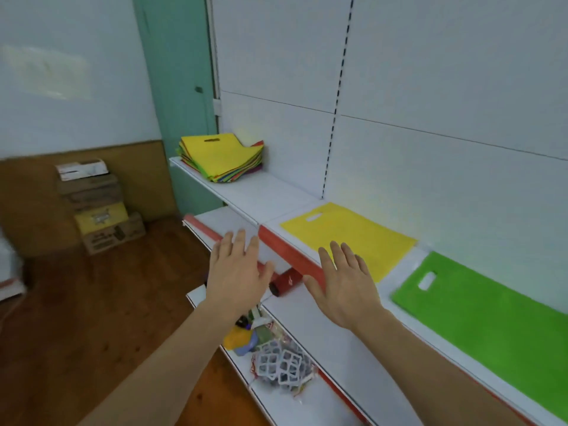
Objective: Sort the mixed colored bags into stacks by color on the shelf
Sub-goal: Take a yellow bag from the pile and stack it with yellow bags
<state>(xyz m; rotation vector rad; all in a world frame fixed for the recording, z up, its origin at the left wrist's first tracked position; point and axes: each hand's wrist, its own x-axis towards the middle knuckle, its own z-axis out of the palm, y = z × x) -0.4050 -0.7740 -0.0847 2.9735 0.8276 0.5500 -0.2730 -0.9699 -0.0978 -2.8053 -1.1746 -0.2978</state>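
White shelving runs along a pale back panel, with a teal door frame (176,87) to its left and a wooden floor (92,318) below. On the upper shelf (270,195), at its far left end, sits a mixed pile of coloured bags (221,158), a yellow one on top with its cut-out handle toward the wall. Further right on the same shelf a single yellow bag (353,238) lies flat near the red-trimmed front edge, and just beside it, apart, lies a single green bag (491,318), both with their handle slots toward the left end.

Both hands are empty, with fingers spread wide and palms down. The left hand (238,272) hovers in front of the shelf's front edge, between the mixed pile and the yellow bag. The right hand (344,287) hovers over the front edge, its fingertips over the near corner of the yellow bag; contact cannot be told.

On a lower shelf (307,401) lie a red cylinder (285,282) and a net of plastic items (279,364). Cardboard boxes (98,207) are stacked on the floor by the wall.
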